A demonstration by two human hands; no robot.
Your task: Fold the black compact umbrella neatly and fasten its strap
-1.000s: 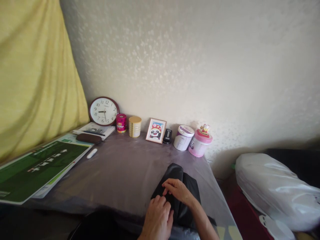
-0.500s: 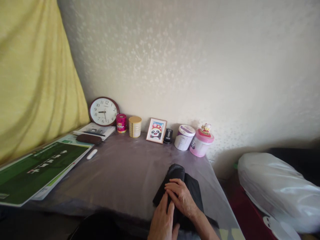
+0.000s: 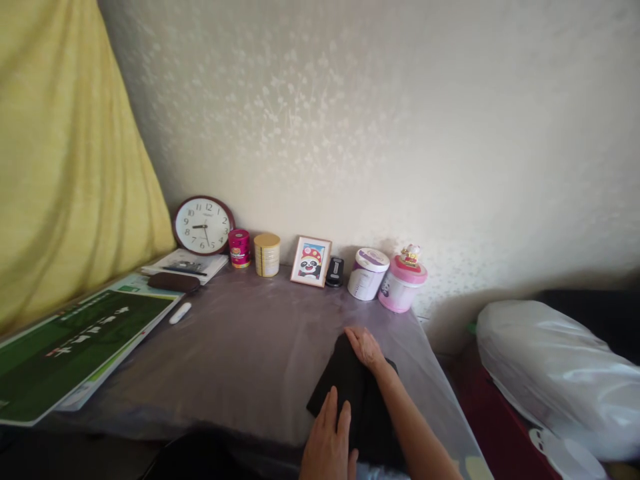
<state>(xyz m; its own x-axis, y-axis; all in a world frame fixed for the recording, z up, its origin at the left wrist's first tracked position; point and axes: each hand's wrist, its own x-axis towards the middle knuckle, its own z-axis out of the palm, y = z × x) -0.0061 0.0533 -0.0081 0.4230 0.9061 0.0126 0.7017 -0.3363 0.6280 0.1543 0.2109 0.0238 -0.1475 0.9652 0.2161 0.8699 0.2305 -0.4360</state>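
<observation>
A piece of black cloth (image 3: 345,373), folded over on itself, lies at the near right of the table. My left hand (image 3: 327,437) rests on its near left part with the fingers stretched out. At the far edge of the cloth, my right hand (image 3: 365,347) lies flat with its fingers extended and pressing down on the fold. The right forearm covers part of the cloth's right side. What kind of cloth item it is, I cannot tell.
Along the wall stand a clock (image 3: 204,225), a pink tin (image 3: 239,249), a yellow-lidded can (image 3: 267,255), a framed panda picture (image 3: 311,261), a black stapler-like object (image 3: 335,272) and two tubs (image 3: 369,275). Green boards (image 3: 75,347) lie left; a white plastic bag (image 3: 555,373) sits right.
My right hand has slid away from my left hand to the cloth's far edge. The raised far fold now lies flatter. My left hand stays near the same spot.
</observation>
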